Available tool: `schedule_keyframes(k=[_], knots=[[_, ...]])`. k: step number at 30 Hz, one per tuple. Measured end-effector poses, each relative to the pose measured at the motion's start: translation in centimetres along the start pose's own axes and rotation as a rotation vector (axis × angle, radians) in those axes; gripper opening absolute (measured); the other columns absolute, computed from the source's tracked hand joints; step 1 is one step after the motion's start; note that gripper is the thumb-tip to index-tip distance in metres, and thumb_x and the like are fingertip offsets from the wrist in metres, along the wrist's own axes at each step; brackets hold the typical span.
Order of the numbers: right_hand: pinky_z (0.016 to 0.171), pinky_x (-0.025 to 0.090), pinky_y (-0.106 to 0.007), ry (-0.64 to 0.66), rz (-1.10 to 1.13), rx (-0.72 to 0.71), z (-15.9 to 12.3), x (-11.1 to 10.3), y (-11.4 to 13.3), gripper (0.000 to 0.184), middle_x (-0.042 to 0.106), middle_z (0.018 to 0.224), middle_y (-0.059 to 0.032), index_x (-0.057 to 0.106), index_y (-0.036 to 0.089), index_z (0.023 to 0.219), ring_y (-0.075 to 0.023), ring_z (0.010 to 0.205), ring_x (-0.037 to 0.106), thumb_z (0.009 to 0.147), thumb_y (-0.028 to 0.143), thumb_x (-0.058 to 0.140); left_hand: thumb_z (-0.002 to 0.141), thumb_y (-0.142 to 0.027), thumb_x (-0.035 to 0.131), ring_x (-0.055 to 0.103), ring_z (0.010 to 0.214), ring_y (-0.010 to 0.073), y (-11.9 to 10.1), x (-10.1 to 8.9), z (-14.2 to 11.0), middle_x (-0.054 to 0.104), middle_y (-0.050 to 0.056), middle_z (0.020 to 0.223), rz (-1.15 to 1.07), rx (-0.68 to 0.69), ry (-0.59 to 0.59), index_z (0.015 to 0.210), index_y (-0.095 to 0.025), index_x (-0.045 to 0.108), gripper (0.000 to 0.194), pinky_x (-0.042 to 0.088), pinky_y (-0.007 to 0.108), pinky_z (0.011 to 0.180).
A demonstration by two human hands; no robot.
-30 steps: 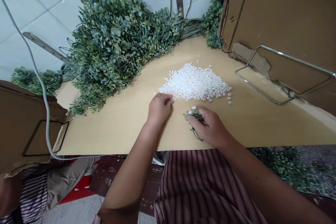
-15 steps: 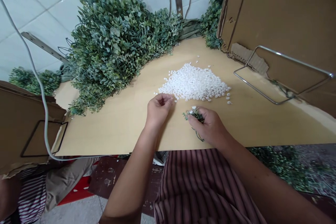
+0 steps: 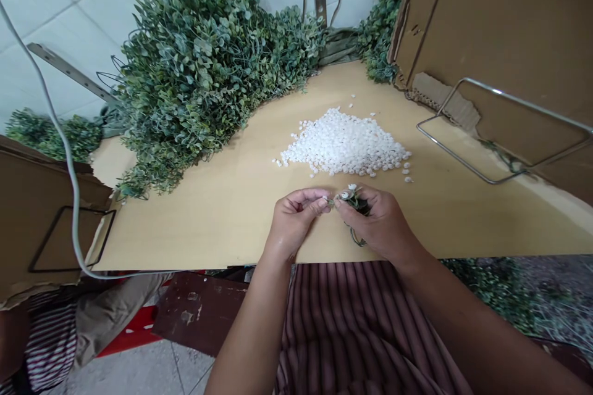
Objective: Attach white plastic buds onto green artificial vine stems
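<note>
Leaving the white bead pile [image 3: 343, 149] at 12 o'clock, the left hand [image 3: 296, 217] now meets the right hand [image 3: 380, 222], fingers pinching 1 bead against the gripped green sprig [image 3: 356, 199], steadying it above the desk [image 3: 222, 210].

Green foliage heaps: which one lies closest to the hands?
The big leafy heap on the table's left side; the clumps by the cardboard and far left lie farther from both hands.
</note>
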State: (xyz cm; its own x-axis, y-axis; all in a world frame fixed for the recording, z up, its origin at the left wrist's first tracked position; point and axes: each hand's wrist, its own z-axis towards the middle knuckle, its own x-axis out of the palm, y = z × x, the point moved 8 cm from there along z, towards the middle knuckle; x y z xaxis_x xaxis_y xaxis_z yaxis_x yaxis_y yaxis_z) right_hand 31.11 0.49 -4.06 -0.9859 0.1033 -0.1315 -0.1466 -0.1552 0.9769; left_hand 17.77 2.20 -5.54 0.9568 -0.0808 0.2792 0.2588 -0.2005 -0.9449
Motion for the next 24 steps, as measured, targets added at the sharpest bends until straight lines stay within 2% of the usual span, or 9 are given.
schedule_keyframes(k=[12,24], knots=[[0.050,0.041,-0.025,-0.093,-0.073,-0.112,-0.4,-0.8,0.5,0.016,0.056,0.058,-0.0015,0.058,0.017,0.068,-0.0157,0.056,0.054,0.075,0.030,0.056,0.045,-0.027,0.087,0.060,0.054,0.0080,0.3,-0.1,-0.2,0.070,0.001,0.058,-0.021,-0.015,-0.031,0.063,-0.016,0.073,0.026,0.050,0.019,0.059],[0.046,0.039,-0.025,-0.125,-0.135,-0.173,-0.5,-1.0,1.0,0.013,0.054,0.056,-0.0007,0.056,0.017,0.068,-0.0132,0.048,0.048,0.078,0.026,0.053,0.046,-0.027,0.086,0.060,0.052,0.0085,0.3,0.1,-0.2,0.070,0.002,0.056,-0.014,-0.001,-0.059,0.062,-0.016,0.073,0.023,0.050,0.020,0.058]])
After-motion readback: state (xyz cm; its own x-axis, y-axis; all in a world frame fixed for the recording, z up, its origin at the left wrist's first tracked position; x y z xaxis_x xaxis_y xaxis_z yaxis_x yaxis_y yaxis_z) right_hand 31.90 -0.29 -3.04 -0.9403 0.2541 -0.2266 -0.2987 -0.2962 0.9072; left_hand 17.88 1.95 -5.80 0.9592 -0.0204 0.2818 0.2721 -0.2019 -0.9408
